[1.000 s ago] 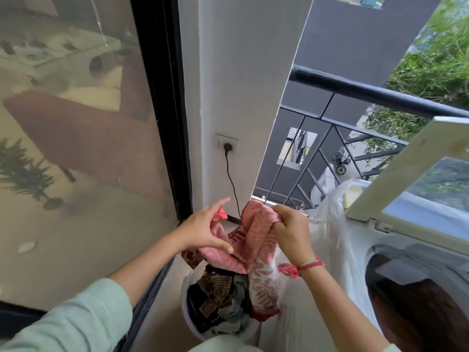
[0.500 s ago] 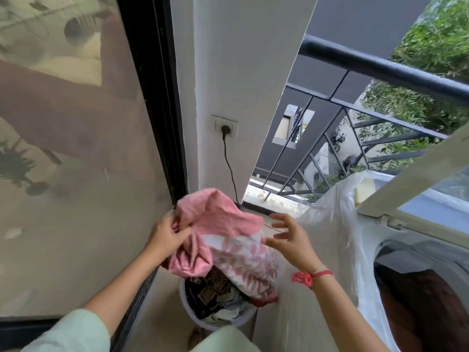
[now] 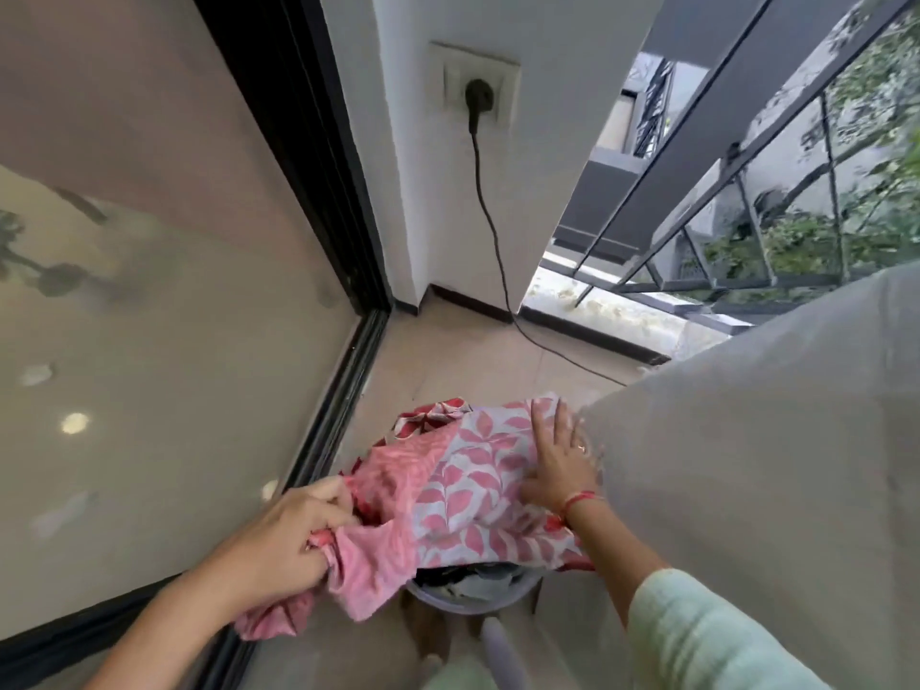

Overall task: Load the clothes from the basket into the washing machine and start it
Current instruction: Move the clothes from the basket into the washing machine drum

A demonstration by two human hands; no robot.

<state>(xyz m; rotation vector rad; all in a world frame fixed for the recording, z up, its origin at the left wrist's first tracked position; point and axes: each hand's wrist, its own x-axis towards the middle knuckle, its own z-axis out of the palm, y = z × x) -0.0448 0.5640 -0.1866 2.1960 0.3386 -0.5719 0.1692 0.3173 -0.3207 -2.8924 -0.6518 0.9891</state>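
A: Left hand (image 3: 284, 535)?
B: Clenched on a bunch of the pink cloth (image 3: 463, 485), same as half a second before.
A: Right hand (image 3: 557, 460)?
B: Earlier clear of the cloth; it then lay flat on it, fingers straight, gripping nothing.
A: Cloth position?
B: Lower than before, spread over the basket (image 3: 468, 597), left of the plastic-covered washing machine (image 3: 747, 465).

Pale green right sleeve (image 3: 697, 634); red thread bracelet (image 3: 580, 500); ring (image 3: 581, 448) on the right hand (image 3: 557, 460)
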